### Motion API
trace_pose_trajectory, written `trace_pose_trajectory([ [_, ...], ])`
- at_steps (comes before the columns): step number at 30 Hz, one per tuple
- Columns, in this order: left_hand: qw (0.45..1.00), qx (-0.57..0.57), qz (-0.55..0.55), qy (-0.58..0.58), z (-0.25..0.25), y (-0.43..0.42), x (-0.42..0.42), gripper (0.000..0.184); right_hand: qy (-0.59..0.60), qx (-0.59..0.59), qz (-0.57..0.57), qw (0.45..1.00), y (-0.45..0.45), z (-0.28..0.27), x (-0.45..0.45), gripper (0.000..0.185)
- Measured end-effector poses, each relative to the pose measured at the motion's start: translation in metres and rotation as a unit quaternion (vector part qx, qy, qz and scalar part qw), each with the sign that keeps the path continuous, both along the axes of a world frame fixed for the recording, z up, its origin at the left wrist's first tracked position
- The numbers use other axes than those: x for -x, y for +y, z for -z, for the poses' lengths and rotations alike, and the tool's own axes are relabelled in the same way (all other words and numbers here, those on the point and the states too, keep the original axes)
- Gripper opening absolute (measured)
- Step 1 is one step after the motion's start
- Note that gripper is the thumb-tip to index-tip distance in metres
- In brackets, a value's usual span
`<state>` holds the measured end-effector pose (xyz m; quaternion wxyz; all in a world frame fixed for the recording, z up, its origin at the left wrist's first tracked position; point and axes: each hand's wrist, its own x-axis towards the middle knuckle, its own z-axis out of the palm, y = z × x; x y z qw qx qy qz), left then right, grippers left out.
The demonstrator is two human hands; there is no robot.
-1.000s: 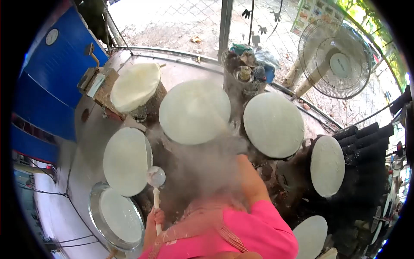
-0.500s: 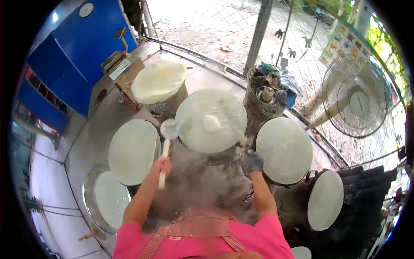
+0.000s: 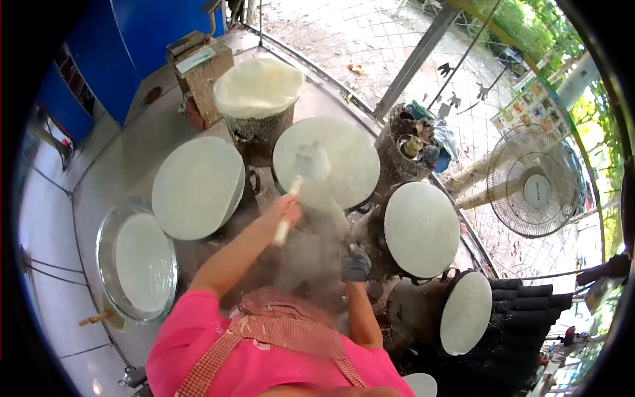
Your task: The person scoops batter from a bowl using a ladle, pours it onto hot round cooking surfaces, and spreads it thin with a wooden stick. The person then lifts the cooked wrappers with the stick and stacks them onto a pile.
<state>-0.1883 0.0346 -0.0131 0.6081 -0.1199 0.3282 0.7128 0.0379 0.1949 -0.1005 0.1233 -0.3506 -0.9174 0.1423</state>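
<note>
My left hand (image 3: 288,210) is closed around the pale handle of a ladle (image 3: 296,188). The ladle's bowl is over the round white surface (image 3: 354,149) of the middle pot, where a wet whitish patch shows. My right hand (image 3: 357,264), in a dark grey glove, is closed on a flat pale spatula-like tool (image 3: 340,221). That tool reaches up to the near rim of the middle pot, partly hidden by steam. I cannot make out exactly where its tip ends.
Round white-topped pots stand at left (image 3: 198,188), right (image 3: 422,228) and lower right (image 3: 467,314). A metal basin (image 3: 106,264) of white liquid is at lower left. Behind are a cloth-covered drum (image 3: 258,89), a bin of scraps (image 3: 400,152) and a fan (image 3: 532,182).
My left hand has brought the ladle from the left edge of the middle pot to over its surface. My right hand has moved nearer to me with the spatula-like tool. The view has shifted.
</note>
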Motion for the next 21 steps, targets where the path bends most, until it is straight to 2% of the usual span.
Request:
trace_pose_trajectory([
  [2, 0.986, -0.011, -0.100, 0.136, -0.014, -0.060, -0.037, 0.008, 0.005, -0.007, -0.012, 1.000, -0.016, -0.046, -0.011, 0.030],
  [3, 0.991, -0.003, -0.085, 0.100, -0.017, -0.073, -0.038, 0.008, -0.048, -0.147, -0.085, 0.984, -0.018, -0.040, -0.015, 0.032],
  [5, 0.998, 0.014, -0.065, 0.009, -0.010, -0.101, -0.051, 0.008, -0.070, -0.085, -0.040, 0.993, -0.021, 0.017, -0.028, 0.034],
  [6, 0.984, -0.066, -0.077, -0.144, 0.000, -0.106, -0.047, 0.008, -0.081, -0.060, -0.023, 0.995, -0.026, 0.022, -0.030, 0.036],
  [7, 0.969, -0.082, -0.076, -0.220, 0.007, -0.110, -0.046, 0.009, -0.053, -0.078, -0.001, 0.996, -0.032, 0.024, -0.032, 0.034],
  [8, 0.949, -0.102, -0.074, -0.290, 0.004, -0.111, -0.047, 0.015, -0.019, -0.095, 0.020, 0.995, -0.050, 0.000, -0.024, 0.033],
  [10, 0.933, -0.144, -0.086, -0.320, -0.001, -0.120, -0.058, 0.017, 0.007, -0.072, 0.010, 0.997, -0.059, -0.014, -0.023, 0.037],
  [15, 0.937, -0.188, -0.134, -0.262, -0.006, -0.152, -0.093, 0.026, -0.015, 0.074, -0.047, 0.996, -0.052, -0.033, -0.013, 0.048],
  [18, 0.934, -0.205, -0.173, -0.235, 0.015, -0.184, -0.139, 0.023, 0.051, 0.104, -0.129, 0.985, -0.065, -0.058, 0.012, 0.044],
  [19, 0.937, -0.186, -0.187, -0.230, 0.015, -0.195, -0.153, 0.017, -0.039, 0.129, -0.109, 0.985, -0.072, -0.071, 0.024, 0.037],
  [21, 0.941, -0.150, -0.204, -0.222, 0.020, -0.221, -0.182, 0.008, -0.020, 0.045, -0.245, 0.968, -0.079, -0.066, 0.053, 0.032],
])
